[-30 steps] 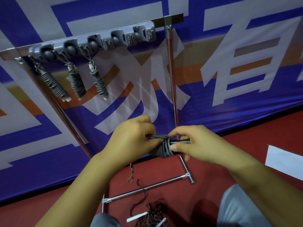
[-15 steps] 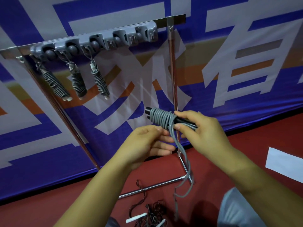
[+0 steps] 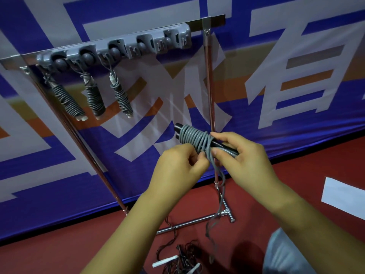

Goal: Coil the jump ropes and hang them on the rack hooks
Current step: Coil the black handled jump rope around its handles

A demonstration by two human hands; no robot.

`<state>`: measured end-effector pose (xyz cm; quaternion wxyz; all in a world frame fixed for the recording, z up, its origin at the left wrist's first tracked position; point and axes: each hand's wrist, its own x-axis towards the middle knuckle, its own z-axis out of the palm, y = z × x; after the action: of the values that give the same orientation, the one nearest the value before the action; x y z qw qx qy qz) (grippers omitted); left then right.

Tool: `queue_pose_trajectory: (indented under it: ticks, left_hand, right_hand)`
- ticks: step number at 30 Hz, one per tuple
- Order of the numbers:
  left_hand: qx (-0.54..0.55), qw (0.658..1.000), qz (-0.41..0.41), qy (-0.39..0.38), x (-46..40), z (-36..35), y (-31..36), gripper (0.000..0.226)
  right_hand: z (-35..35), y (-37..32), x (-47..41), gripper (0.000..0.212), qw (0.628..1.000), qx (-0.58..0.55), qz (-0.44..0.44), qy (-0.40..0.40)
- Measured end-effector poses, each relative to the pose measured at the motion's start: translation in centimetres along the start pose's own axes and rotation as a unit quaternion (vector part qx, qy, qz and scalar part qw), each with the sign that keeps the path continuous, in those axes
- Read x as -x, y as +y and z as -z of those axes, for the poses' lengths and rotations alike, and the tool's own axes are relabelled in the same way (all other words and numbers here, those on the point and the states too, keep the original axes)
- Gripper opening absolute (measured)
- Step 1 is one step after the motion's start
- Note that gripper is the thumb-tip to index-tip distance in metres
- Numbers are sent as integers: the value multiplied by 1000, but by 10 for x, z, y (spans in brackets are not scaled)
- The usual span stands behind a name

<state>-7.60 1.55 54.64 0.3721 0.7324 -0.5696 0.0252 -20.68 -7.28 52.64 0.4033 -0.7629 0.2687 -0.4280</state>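
My right hand (image 3: 245, 157) grips the two black handles of a grey jump rope (image 3: 194, 138), whose cord is wound in several turns round them. My left hand (image 3: 178, 168) pinches the cord just below the coil. The loose end of the cord (image 3: 216, 214) hangs down toward the floor. Above and to the left, a grey hook rail (image 3: 118, 49) on the metal rack holds three coiled ropes (image 3: 94, 97); its right-hand hooks are bare.
The rack's right upright (image 3: 210, 99) and base bar (image 3: 193, 221) stand just behind my hands. A tangle of dark rope with white handles (image 3: 181, 260) lies on the red floor. A blue and white banner (image 3: 276, 66) covers the wall. A white sheet (image 3: 343, 194) lies at right.
The handles were lifted and tilted up to the left a second ago. Over the last half second my left hand rose to the coil and took hold of the cord.
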Motion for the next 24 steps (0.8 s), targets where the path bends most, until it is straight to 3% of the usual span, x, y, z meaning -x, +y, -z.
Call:
queue_pose_trajectory:
  ticks: [7,10,11,13,15,16,24]
  left_hand:
    - [-39,998,-27,35,-2,-2,-3,29]
    - [41,998,55,-13,-1,-5,-6,27]
    - [133,984,111,-50,-3,-5,-7,26]
    - [319,918,202,-121,-3,-3,-7,25]
    - [440,845,253,-170,-2,-1,-4,33]
    - [467,824,263,-182,-2,0,-4,37]
    - [552,757,270,-221,0,4,-2,39]
  right_hand:
    - [-2,-4,1,37,999,-19,25,13]
    - [-4,-1,3,32,999,15,36,29]
    - [-5,1,3,33,997,40,49,39]
    - [-8,4,4,35,990,99,80,56]
    - [-10,8,3,36,980,149,110,67]
    - [-10,9,3,36,976,164,123,69]
    - [-11,11,2,35,970,180,152,59]
